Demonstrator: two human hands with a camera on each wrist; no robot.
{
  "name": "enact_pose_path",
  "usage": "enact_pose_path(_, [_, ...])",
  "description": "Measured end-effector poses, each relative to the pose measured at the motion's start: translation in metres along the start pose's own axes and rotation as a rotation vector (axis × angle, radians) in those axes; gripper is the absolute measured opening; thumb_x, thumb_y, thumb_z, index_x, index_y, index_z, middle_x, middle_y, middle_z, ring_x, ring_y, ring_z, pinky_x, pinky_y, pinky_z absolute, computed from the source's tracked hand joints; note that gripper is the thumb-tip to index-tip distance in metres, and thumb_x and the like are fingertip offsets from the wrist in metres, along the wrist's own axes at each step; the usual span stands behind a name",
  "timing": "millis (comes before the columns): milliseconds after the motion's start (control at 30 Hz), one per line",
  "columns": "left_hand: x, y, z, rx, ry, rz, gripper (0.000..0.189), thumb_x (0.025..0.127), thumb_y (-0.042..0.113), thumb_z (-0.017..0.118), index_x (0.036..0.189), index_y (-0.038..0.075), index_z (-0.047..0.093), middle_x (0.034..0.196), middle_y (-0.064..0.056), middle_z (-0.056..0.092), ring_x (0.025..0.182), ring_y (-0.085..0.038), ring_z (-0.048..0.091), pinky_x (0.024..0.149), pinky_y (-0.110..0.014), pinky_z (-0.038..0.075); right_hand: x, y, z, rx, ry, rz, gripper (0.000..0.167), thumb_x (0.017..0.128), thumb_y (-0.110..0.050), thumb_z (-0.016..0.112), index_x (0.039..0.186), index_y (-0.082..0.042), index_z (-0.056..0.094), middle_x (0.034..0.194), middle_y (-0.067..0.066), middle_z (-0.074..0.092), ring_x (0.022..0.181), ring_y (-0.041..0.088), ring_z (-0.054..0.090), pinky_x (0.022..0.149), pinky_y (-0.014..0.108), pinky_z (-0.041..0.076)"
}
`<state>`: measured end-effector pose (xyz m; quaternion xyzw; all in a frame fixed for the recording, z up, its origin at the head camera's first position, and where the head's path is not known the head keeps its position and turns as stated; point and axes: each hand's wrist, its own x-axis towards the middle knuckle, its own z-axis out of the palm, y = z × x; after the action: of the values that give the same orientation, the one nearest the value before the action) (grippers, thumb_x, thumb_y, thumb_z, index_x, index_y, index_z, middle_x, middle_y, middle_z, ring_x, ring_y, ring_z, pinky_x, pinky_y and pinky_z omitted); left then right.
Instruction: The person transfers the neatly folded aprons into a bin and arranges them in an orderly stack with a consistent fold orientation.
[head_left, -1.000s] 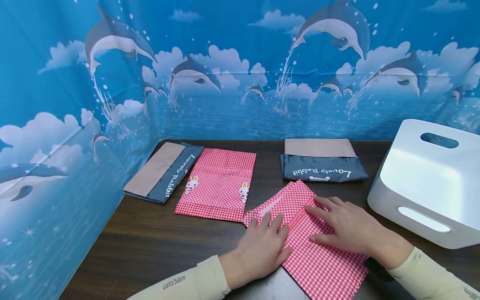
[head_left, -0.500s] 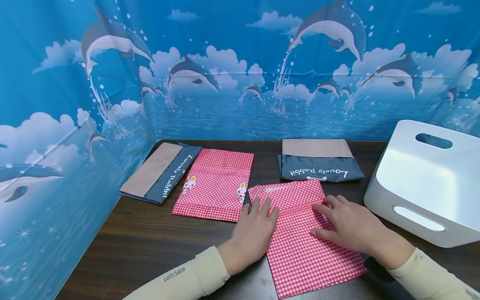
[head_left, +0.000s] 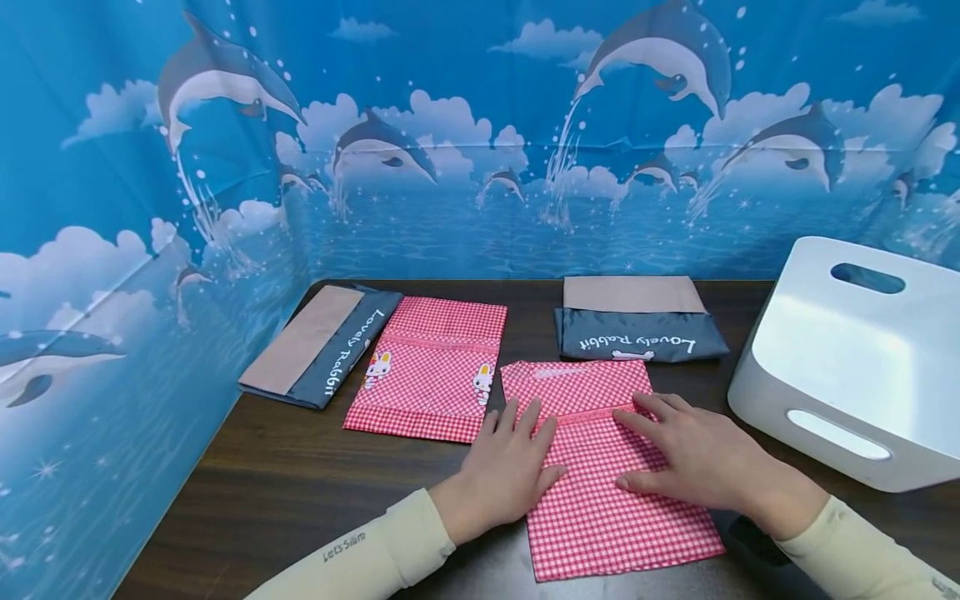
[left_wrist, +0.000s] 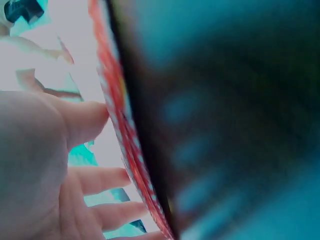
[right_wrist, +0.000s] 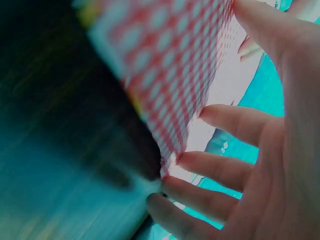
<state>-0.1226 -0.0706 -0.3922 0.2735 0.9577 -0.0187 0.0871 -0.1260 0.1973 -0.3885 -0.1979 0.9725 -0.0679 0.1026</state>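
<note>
A flat red-and-white checked fabric bag [head_left: 615, 533] lies on the table in front of me, nearly square to it, with a red trim band across its upper part and a pale strip near its top edge. My left hand [head_left: 498, 471] rests at its left edge, fingers spread and the thumb on the cloth. On its right side lies my right hand [head_left: 697, 450], fingers spread and lightly bent, fingertips on the fabric near the band. Both wrist views show fingertips touching the checked cloth [right_wrist: 175, 65] along its edge.
Left of the bag lies a similar checked bag [head_left: 435, 375] with rabbit prints. Beside that is a folded dark-blue and beige bag [head_left: 315, 342] lettered "Lovely Rabbit"; a matching one [head_left: 637, 325] lies behind. A white plastic bin [head_left: 862, 358] stands right. A dolphin-print curtain [head_left: 465, 233] closes the back.
The checked bag has turned from a diagonal to nearly straight, its lower end swinging left and up. My left hand has moved slightly left and away from me; the right has barely shifted.
</note>
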Motion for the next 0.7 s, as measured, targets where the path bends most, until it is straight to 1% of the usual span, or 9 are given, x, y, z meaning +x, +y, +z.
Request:
enact_pose_path(67, [0.001,-0.002,-0.001,-0.018,-0.006,-0.013,0.063,0.11,0.05,0.055,0.164,0.02,0.047,0.172,-0.011,0.041,0.159,-0.04,0.04,0.124,-0.059,0.04,-0.001,-0.001,0.0,-0.012,-0.007,0.006,0.1,0.076,-0.087,0.071,0.155,-0.026,0.06,0.16,0.019,0.056,0.143,0.053,0.054,0.1,0.073,0.054])
enact_pose_path(167, [0.003,-0.005,-0.002,-0.036,0.003,-0.035,0.061,0.11,0.044,0.056,0.164,0.019,0.045,0.173,-0.012,0.04,0.16,-0.04,0.037,0.125,-0.06,0.038,-0.003,-0.004,-0.001,-0.031,-0.012,0.007,0.101,0.076,-0.09,0.067,0.155,-0.027,0.061,0.158,0.018,0.058,0.141,0.051,0.057,0.099,0.071,0.056])
enact_pose_path(267, [0.003,-0.006,-0.001,-0.035,0.022,-0.042,0.06,0.11,0.041,0.057,0.163,0.017,0.046,0.173,-0.013,0.04,0.16,-0.041,0.038,0.125,-0.059,0.039,-0.004,-0.005,-0.001,-0.051,-0.005,0.001,0.101,0.076,-0.092,0.065,0.154,-0.026,0.062,0.155,0.018,0.06,0.139,0.05,0.058,0.099,0.069,0.056])
enact_pose_path(367, [0.004,-0.008,0.0,-0.055,0.061,-0.052,0.065,0.108,0.045,0.06,0.164,0.015,0.045,0.172,-0.016,0.041,0.158,-0.04,0.041,0.125,-0.058,0.04,-0.004,-0.005,-0.002,-0.046,0.01,0.012,0.1,0.076,-0.091,0.066,0.152,-0.026,0.063,0.153,0.018,0.062,0.135,0.049,0.06,0.097,0.07,0.057])
enact_pose_path(433, [0.005,-0.011,0.0,-0.095,0.093,-0.072,0.073,0.105,0.05,0.064,0.164,0.013,0.043,0.171,-0.019,0.041,0.158,-0.043,0.041,0.124,-0.059,0.04,-0.005,-0.003,-0.003,-0.035,0.033,0.03,0.098,0.077,-0.088,0.069,0.151,-0.024,0.064,0.15,0.019,0.063,0.13,0.048,0.063,0.094,0.069,0.059])
enact_pose_path(500, [0.005,-0.016,-0.001,-0.137,0.119,-0.096,0.082,0.101,0.055,0.068,0.165,0.011,0.041,0.169,-0.022,0.042,0.156,-0.045,0.042,0.124,-0.059,0.04,-0.005,-0.001,-0.005,-0.029,0.05,0.059,0.096,0.078,-0.083,0.074,0.148,-0.019,0.065,0.145,0.022,0.065,0.123,0.046,0.066,0.089,0.067,0.061])
enact_pose_path(567, [0.004,-0.02,-0.005,-0.186,0.123,-0.117,0.089,0.099,0.059,0.07,0.165,0.008,0.041,0.166,-0.025,0.046,0.155,-0.048,0.043,0.125,-0.061,0.039,-0.005,0.002,-0.008,-0.001,0.051,0.105,0.092,0.081,-0.074,0.078,0.146,-0.01,0.065,0.138,0.026,0.067,0.116,0.045,0.069,0.085,0.065,0.062])
enact_pose_path(633, [0.003,-0.023,-0.01,-0.235,0.103,-0.135,0.09,0.098,0.06,0.071,0.164,0.006,0.042,0.162,-0.025,0.051,0.153,-0.048,0.045,0.125,-0.061,0.038,-0.003,0.004,-0.011,0.055,0.024,0.166,0.093,0.083,-0.068,0.081,0.145,-0.001,0.061,0.129,0.027,0.07,0.104,0.039,0.072,0.079,0.059,0.064])
enact_pose_path(700, [0.0,-0.025,-0.014,-0.289,0.075,-0.139,0.089,0.097,0.059,0.072,0.162,0.004,0.044,0.157,-0.023,0.058,0.15,-0.047,0.05,0.123,-0.062,0.04,-0.002,0.008,-0.015,0.15,-0.019,0.23,0.094,0.085,-0.063,0.082,0.145,0.004,0.056,0.116,0.024,0.072,0.092,0.032,0.072,0.074,0.051,0.065])
